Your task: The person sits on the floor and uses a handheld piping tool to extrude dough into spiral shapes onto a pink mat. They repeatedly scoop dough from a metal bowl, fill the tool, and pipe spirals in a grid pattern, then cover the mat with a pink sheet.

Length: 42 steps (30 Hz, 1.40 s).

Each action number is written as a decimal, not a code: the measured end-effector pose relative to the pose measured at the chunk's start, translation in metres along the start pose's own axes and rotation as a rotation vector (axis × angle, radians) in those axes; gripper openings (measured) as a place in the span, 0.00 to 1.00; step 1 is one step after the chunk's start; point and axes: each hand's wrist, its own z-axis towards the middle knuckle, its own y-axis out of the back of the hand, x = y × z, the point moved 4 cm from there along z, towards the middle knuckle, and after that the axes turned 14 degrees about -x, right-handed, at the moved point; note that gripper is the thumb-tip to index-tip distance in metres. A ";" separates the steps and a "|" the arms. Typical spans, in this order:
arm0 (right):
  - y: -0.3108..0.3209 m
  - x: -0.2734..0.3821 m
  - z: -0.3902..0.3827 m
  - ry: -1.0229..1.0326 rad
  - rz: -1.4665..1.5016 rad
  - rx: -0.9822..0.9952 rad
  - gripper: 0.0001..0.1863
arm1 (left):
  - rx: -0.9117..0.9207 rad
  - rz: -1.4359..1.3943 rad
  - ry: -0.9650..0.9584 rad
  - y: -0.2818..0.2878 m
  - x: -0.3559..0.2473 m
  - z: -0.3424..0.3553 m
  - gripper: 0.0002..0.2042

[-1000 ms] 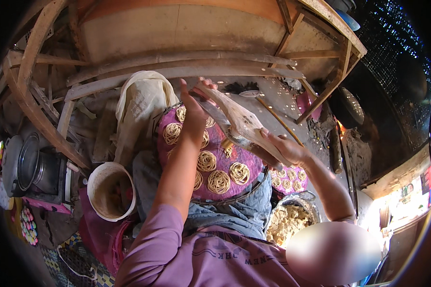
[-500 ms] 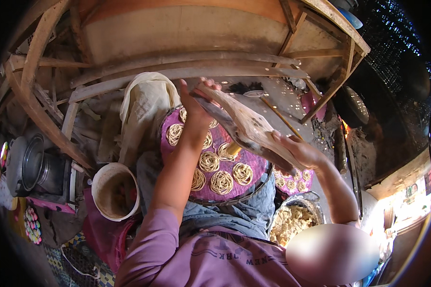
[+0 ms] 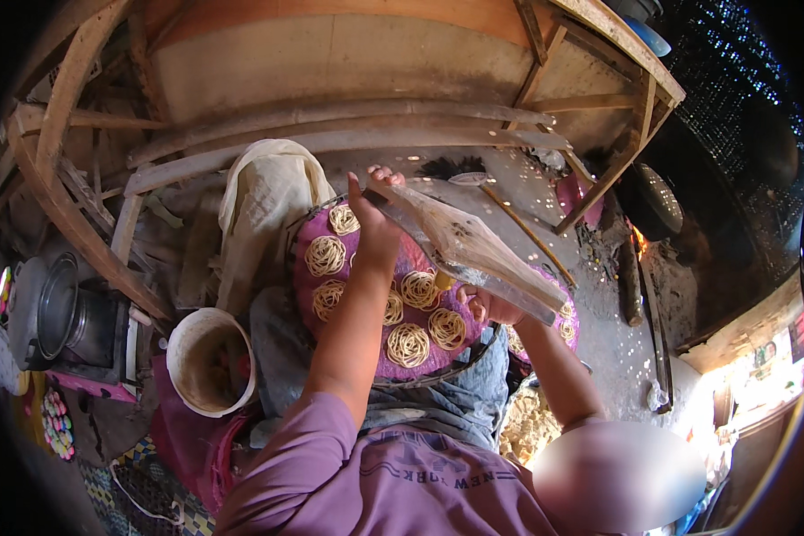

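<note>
Over the pink tray [image 3: 311,227] of noodle coils [image 3: 408,346], the left hand [image 3: 374,208] grips the upper end of the wooden tool [image 3: 478,248], apparently holding it clear, while the right hand [image 3: 498,308] curls beneath near a yellow cylinder [image 3: 444,281], its grip unclear

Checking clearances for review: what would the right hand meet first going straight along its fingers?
The right hand would probably meet the yellow tube below the wooden tool, though depth is unclear.
</note>
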 end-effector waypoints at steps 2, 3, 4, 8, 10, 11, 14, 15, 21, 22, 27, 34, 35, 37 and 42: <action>0.010 -0.005 0.012 -0.031 0.123 -0.062 0.42 | -0.012 -0.070 -0.068 0.006 -0.005 0.001 0.20; 0.010 -0.006 0.015 -0.061 0.027 -0.031 0.40 | -0.015 -0.061 -0.076 0.007 -0.007 0.001 0.20; 0.008 -0.006 0.017 -0.092 -0.069 -0.001 0.38 | -0.044 -0.059 -0.101 0.006 -0.011 0.002 0.19; -0.004 0.000 0.022 -0.011 -0.618 -0.208 0.33 | 0.060 0.012 -0.206 -0.023 -0.034 0.003 0.20; -0.021 0.000 0.026 0.202 -1.169 -0.239 0.26 | 0.242 0.183 -0.110 -0.056 -0.043 -0.006 0.15; -0.034 0.000 0.028 0.444 -1.614 -0.225 0.26 | 0.234 0.179 -0.095 -0.071 -0.048 -0.009 0.18; -0.063 0.000 0.025 1.188 -1.924 -0.194 0.24 | 0.372 0.197 -0.006 -0.130 -0.065 -0.041 0.25; -0.062 0.002 0.027 1.160 -1.736 -0.219 0.25 | 0.487 0.271 0.067 -0.153 -0.071 -0.060 0.27; -0.030 0.012 0.041 0.832 -2.043 -0.363 0.30 | 0.776 0.755 0.189 -0.253 -0.099 -0.205 0.39; -0.027 0.011 0.042 0.837 -2.059 -0.352 0.29 | 0.794 0.847 0.173 -0.256 -0.097 -0.228 0.43; -0.027 0.004 0.047 0.903 -1.719 -0.306 0.24 | 0.571 1.109 0.050 -0.222 -0.088 -0.292 0.51; -0.033 -0.005 0.058 0.972 -2.031 -0.317 0.23 | 0.395 1.120 0.075 -0.173 -0.098 -0.307 0.51; -0.034 -0.004 0.058 0.975 -1.976 -0.341 0.23 | 0.394 1.109 0.074 -0.170 -0.098 -0.307 0.51; -0.037 -0.004 0.059 0.948 -1.879 -0.349 0.24 | 0.407 1.103 0.074 -0.167 -0.097 -0.308 0.51; -0.056 -0.016 0.060 0.995 -1.913 -0.275 0.19 | 0.403 1.082 0.099 -0.165 -0.095 -0.306 0.51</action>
